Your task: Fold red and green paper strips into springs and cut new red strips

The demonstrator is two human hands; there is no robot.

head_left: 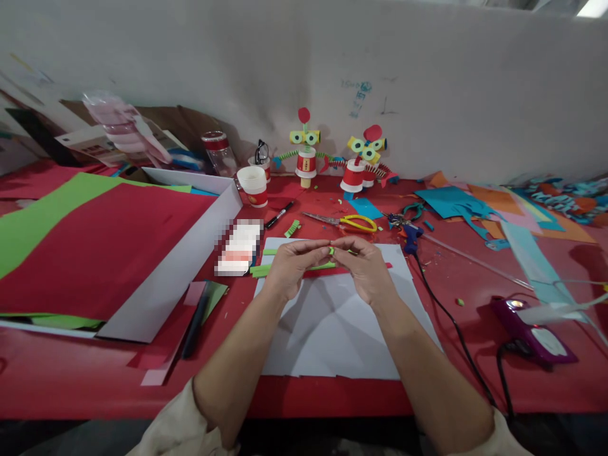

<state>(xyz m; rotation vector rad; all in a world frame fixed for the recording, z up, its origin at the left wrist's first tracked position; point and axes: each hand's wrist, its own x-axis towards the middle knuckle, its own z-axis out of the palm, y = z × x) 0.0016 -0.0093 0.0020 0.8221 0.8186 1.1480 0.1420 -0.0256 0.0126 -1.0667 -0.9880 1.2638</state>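
My left hand [291, 266] and my right hand [363, 266] meet above a white sheet [332, 329] on the red table. Both pinch a small folded green paper strip [331, 251] between thumb and fingers. More green strips [262, 270] and a red strip lie on the sheet just under my hands. A folded green piece [292, 228] rests farther back.
Yellow-handled scissors [349, 221], a black marker [279, 215], a blue glue gun [411, 236] with its black cord, paper cups [253, 185] and two cup robots [306, 155] stand behind. A white box [175, 272] of red and green paper sits left; paper scraps and a purple device [534, 332] right.
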